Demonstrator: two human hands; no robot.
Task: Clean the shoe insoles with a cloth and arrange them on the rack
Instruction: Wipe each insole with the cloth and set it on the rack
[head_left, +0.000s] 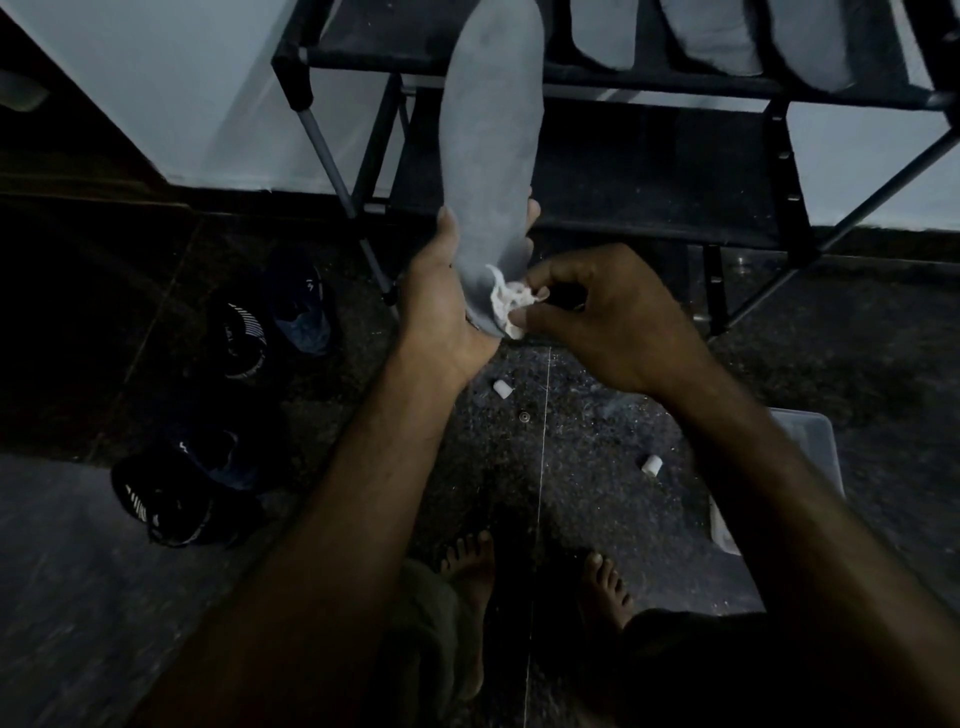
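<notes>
Two dark shoes (228, 395) lie on the speckled floor (571, 441) at left, two small white rolls (502, 388) near a clear tub (810, 441).

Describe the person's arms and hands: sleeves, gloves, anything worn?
Both forearms are bare up to the frame edge, with no sleeve showing. The left hand and right hand wear no gloves, and no watch, ring or band shows at either wrist. The dim light hides finer marks.
</notes>
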